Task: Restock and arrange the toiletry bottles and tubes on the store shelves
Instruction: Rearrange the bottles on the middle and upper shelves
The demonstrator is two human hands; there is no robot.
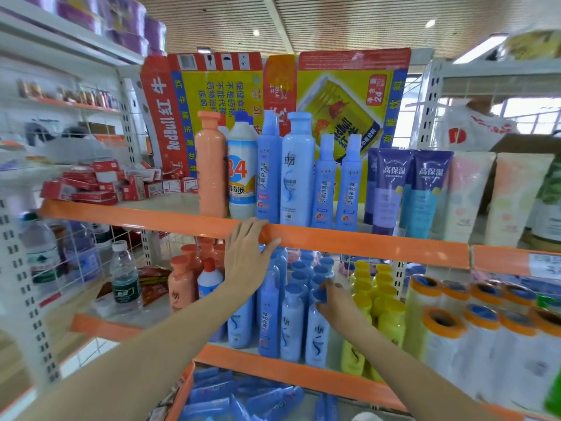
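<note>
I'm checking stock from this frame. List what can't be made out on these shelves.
- Head view: rear blue bottles on the middle shelf, hidden by the orange shelf edge.
- Bottle cap under the right hand, covered by fingers.
- Left hand hides bottles behind it.
- Price tag: blurred, cut off.

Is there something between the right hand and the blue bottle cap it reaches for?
No. The right hand already touches the blue bottle cap; nothing visible stands between them. Yellow bottles stand just right.

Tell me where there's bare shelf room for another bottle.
Upper shelf: bare patch between the red boxes and the orange bottle. Rightward it is packed with bottles and tubes. The middle shelf around the right hand is crowded.
</note>
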